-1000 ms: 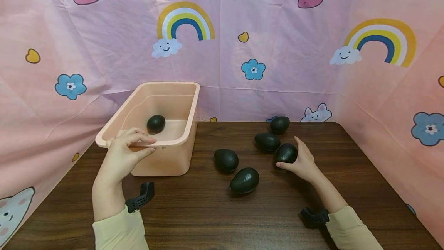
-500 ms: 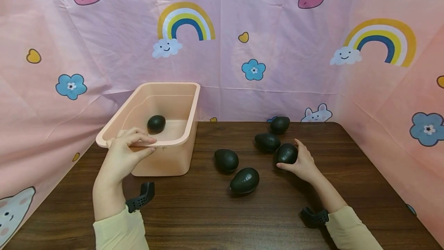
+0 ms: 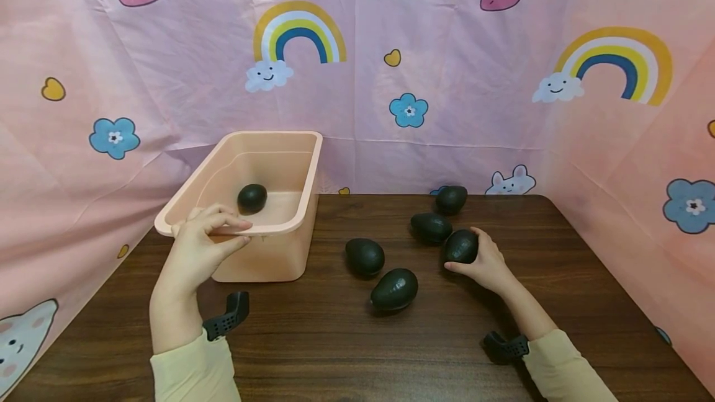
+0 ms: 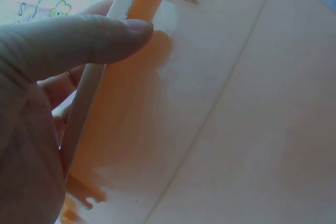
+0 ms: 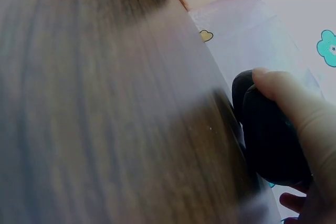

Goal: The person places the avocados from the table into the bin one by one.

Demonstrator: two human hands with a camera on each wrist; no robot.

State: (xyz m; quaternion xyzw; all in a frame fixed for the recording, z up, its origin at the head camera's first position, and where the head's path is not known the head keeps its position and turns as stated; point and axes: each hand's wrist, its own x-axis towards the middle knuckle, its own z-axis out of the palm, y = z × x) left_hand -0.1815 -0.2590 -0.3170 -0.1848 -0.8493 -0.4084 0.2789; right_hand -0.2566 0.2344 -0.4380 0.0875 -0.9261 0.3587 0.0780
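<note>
My left hand (image 3: pixel 203 247) pinches the near rim of a peach-coloured plastic bin (image 3: pixel 311 194), thumb outside and fingers over the edge. The left wrist view shows the thumb (image 4: pixel 121 38) pressed on the rim. One dark green avocado (image 3: pixel 252 198) lies inside the bin. My right hand (image 3: pixel 487 263) grips another avocado (image 3: pixel 461 246) on the table, thumb at its near side and fingers round its far side. Right behind it lies an avocado (image 3: pixel 431 228), overlapped by it in the right wrist view, where the gripped avocado (image 5: pixel 273 140) looks nearly black.
Farther back is an avocado (image 3: pixel 450 200) by the table's rear edge. Two more avocados, one (image 3: pixel 365 257) near the bin and one (image 3: pixel 394 290) closer to me, lie mid-table. The dark wooden table (image 3: pixel 346 352) is bordered by a printed cloth backdrop (image 3: pixel 357 79).
The fingers of my right hand have drawn in closer round the avocado's far side. My left hand and the bin keep their places.
</note>
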